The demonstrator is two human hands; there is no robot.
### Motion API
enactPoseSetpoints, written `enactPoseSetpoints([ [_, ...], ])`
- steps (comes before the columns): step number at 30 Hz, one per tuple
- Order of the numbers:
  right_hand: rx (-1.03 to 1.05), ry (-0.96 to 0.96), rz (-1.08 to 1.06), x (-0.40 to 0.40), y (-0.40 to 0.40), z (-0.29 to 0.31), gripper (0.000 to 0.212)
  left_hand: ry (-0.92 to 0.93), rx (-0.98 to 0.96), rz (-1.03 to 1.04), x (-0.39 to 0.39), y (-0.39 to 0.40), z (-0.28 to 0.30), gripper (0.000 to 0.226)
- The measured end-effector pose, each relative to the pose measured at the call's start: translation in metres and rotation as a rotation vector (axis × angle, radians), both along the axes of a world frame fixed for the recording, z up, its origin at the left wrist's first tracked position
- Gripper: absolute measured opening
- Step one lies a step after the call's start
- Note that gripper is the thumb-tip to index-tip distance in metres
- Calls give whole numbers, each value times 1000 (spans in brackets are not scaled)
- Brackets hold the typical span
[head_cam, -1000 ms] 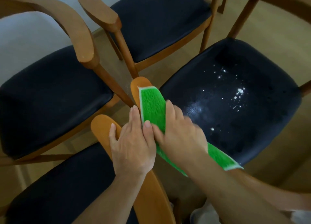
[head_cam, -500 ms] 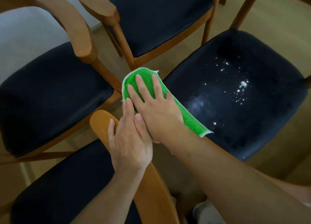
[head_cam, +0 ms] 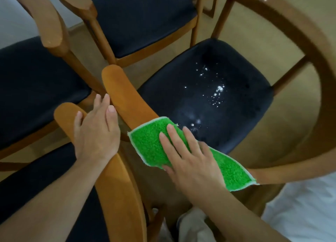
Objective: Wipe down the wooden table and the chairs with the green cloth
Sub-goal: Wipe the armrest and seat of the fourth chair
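The green cloth (head_cam: 151, 145) lies draped over the wooden armrest (head_cam: 123, 94) of the chair on the right. My right hand (head_cam: 190, 160) presses flat on the cloth with straight, spread fingers. My left hand (head_cam: 96, 131) rests with straight fingers on the armrest (head_cam: 63, 112) of the near left chair, fingertips close to the other armrest. The right chair's dark seat (head_cam: 236, 114) carries white specks (head_cam: 216, 92) and a wet sheen.
Two more wooden chairs with dark seats stand at the left (head_cam: 36, 89) and at the back (head_cam: 141, 18). The right chair's curved backrest (head_cam: 305, 47) arcs round its far side. Light floor (head_cam: 254, 34) shows between the chairs. White fabric (head_cam: 300, 211) lies at bottom right.
My right hand has slid the cloth back along the armrest from its front tip toward me. The tip is now bare. My left hand stayed on the neighbouring armrest.
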State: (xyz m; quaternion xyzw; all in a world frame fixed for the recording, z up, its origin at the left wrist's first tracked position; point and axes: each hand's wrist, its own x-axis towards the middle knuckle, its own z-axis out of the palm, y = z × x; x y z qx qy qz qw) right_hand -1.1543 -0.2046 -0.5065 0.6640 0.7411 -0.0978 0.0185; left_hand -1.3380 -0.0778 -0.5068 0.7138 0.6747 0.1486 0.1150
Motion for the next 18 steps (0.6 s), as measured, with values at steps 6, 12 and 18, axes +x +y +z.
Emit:
enactPoseSetpoints([
  [6, 243, 58, -485, 38, -22, -2, 43, -86, -72, 34, -5, 15, 10, 54],
  [12, 191, 55, -534, -3, 1, -2, 40, -278, -59, -199, 90, -39, 27, 53],
  [18, 71, 0, -310, 74, -32, 7, 39, -307, -128, -325, 166, -74, 25, 50],
])
